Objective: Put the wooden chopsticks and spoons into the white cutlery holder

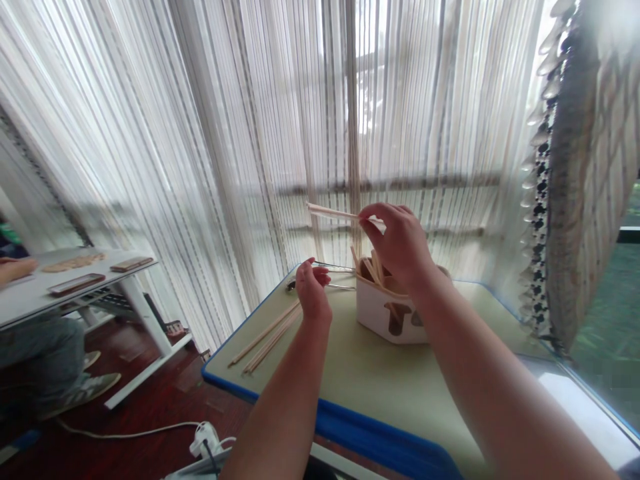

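My right hand is raised above a white holder on the table, pinching a pale wooden chopstick that points left. More wooden chopsticks stand inside the holder. My left hand hovers just left of the holder, fingers closed round thin metal utensils that stick out to the right. A few wooden chopsticks lie flat on the table below and left of that hand.
The table has a greenish top and a blue rim. Striped sheer curtains hang behind it. At left another person sits at a white table. A power strip with cables lies on the dark floor.
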{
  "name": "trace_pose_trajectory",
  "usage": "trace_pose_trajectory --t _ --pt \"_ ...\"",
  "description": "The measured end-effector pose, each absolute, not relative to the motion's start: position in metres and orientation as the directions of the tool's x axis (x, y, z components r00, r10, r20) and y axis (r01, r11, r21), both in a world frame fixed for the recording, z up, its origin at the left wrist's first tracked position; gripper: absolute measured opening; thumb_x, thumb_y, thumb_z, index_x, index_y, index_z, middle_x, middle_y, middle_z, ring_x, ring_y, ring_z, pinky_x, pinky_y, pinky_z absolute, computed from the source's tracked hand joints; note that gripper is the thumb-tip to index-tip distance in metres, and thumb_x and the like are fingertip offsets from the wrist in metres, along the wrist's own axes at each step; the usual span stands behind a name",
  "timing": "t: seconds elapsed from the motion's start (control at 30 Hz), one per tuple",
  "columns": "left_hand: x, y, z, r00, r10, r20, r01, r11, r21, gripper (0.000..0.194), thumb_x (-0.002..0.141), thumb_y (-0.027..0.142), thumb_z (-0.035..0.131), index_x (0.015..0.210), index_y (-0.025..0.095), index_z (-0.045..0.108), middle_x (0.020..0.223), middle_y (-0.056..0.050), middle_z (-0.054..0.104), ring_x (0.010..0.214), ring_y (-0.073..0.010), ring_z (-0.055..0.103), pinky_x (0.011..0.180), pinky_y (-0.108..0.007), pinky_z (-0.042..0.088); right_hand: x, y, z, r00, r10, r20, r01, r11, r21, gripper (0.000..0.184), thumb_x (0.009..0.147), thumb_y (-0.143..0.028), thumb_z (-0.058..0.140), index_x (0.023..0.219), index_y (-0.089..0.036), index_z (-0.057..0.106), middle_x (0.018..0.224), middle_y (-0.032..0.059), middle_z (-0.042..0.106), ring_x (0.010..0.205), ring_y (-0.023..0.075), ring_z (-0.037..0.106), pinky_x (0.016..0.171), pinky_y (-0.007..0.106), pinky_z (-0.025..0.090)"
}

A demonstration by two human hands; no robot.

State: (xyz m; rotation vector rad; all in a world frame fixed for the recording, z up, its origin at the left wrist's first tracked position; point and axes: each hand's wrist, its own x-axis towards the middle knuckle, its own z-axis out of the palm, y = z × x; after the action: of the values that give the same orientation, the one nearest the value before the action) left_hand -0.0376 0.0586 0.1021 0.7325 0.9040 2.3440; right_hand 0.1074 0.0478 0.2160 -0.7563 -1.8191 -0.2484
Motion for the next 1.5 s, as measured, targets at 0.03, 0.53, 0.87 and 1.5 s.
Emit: trace_pose_trajectory --t 0.03,0.53,0.87,1.5 --pt "-0.038 0.059 0.101 -0.715 0.634 0.295 -0.271 -0.640 0.719 0.039 0.078 0.049 0.049 0.096 0.015 0.056 0.060 0.003 0.058 0.046 -0.0061 0.050 0.049 -0.018 0.038 0.107 0.050 0.214 -0.186 0.387 0.903 0.579 0.785 -0.217 0.014 0.084 -0.025 0.050 0.091 -0.023 0.062 0.090 0.0038 0.067 0.084 0.0191 0.059 0.075 0.032 0.041" --pt "-0.026 0.060 0.096 -0.521 0.696 0.494 -0.034 -0.596 0.803 0.027 0.076 0.043 0.057 0.084 0.017 0.056 0.054 0.004 0.053 0.047 -0.0071 0.047 0.048 -0.018 0.036 0.101 0.064 0.200 -0.316 0.617 0.721 0.718 0.652 -0.243 0.019 0.076 -0.029 0.055 0.091 -0.020 0.063 0.076 0.0048 0.068 0.074 0.0192 0.060 0.063 0.028 0.041" --pt "-0.019 0.056 0.093 -0.415 0.709 0.570 0.100 -0.588 0.803 0.032 0.075 0.035 0.062 0.103 0.019 0.066 0.071 -0.001 0.059 0.058 -0.0085 0.049 0.054 -0.019 0.038 0.108 0.059 0.208 -0.308 0.575 0.758 0.721 0.661 -0.208 0.020 0.079 -0.029 0.050 0.082 -0.020 0.068 0.077 0.0073 0.068 0.080 0.0215 0.059 0.071 0.032 0.041" --pt "-0.011 0.076 0.086 -0.414 0.650 0.637 0.283 -0.574 0.769 0.022 0.077 0.037 0.058 0.079 0.017 0.067 0.068 -0.003 0.064 0.059 -0.0123 0.054 0.056 -0.023 0.040 0.112 0.056 0.215 -0.332 0.562 0.758 0.644 0.722 -0.254 0.016 0.076 -0.029 0.054 0.081 -0.023 0.068 0.076 0.0040 0.069 0.075 0.0208 0.060 0.069 0.032 0.042"
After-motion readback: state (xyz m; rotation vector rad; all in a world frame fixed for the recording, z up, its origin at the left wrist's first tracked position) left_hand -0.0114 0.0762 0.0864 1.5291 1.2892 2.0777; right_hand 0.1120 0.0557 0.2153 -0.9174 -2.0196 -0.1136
